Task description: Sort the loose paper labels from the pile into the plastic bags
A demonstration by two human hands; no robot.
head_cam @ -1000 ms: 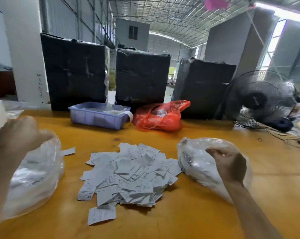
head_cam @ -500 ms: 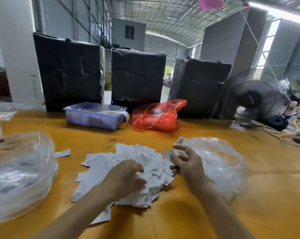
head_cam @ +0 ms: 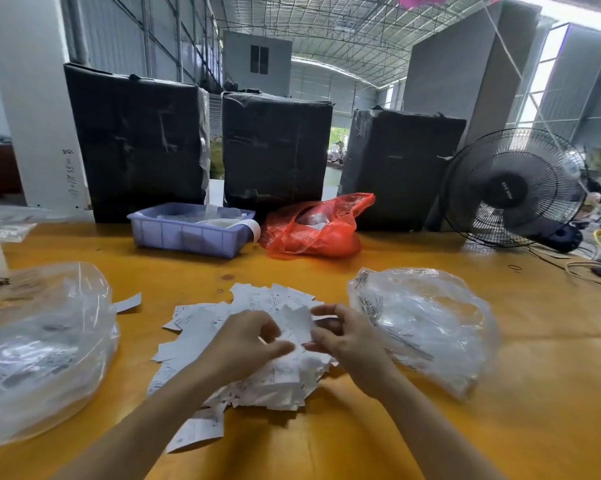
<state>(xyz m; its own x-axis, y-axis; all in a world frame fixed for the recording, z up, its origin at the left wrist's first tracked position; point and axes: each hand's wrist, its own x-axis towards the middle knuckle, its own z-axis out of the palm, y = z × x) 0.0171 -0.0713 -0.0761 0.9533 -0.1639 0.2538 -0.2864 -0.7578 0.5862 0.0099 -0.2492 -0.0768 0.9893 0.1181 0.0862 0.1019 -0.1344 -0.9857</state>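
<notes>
A pile of white paper labels (head_cam: pixel 202 327) lies on the yellow table (head_cam: pixel 326 445) in front of me. Both hands are over the pile's middle. My left hand (head_cam: pixel 247 344) pinches labels between thumb and fingers. My right hand (head_cam: pixel 344 334) holds the edge of a white label (head_cam: pixel 299 323) lifted off the pile. One clear plastic bag (head_cam: pixel 43 348) holding labels bulges at the left. A second clear plastic bag (head_cam: pixel 427 323), with labels inside, lies just right of my right hand. A single label (head_cam: pixel 127 303) lies apart near the left bag.
A lilac plastic tray (head_cam: pixel 188 232) and a red plastic bag (head_cam: pixel 313 226) sit behind the pile. Three black-wrapped boxes (head_cam: pixel 275 150) stand along the far edge. A black fan (head_cam: pixel 513 188) and loose cables (head_cam: pixel 583 265) are at the far right.
My left hand came from the left bag and my right hand from the right bag; both now meet over the pile and hold labels.
</notes>
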